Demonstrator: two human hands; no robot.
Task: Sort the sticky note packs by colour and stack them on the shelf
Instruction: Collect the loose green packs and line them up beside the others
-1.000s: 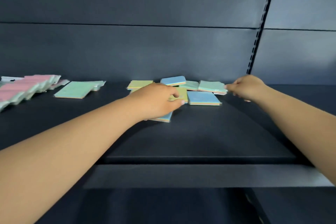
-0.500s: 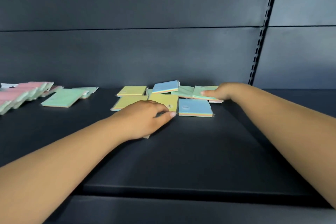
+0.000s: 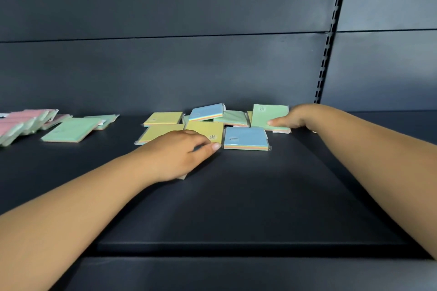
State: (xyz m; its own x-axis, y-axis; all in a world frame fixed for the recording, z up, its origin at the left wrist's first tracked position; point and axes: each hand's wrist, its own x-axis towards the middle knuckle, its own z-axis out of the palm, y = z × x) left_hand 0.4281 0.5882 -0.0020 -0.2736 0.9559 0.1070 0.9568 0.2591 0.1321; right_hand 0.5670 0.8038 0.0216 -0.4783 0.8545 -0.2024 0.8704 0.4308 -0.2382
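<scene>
Right hand [image 3: 292,118] pinches a flat, square, film-wrapped green pack [image 3: 269,117].

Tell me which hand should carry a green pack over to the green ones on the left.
Probably the right hand: it already pinches the green pack. The left hand is nearer the green pile, but it rests on a yellow pack.

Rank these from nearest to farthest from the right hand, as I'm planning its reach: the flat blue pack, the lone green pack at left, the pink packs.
From the right hand:
1. Flat blue pack, just left of it in the middle pile.
2. Lone green pack, well to the left.
3. Pink packs, at the far left edge.
</scene>
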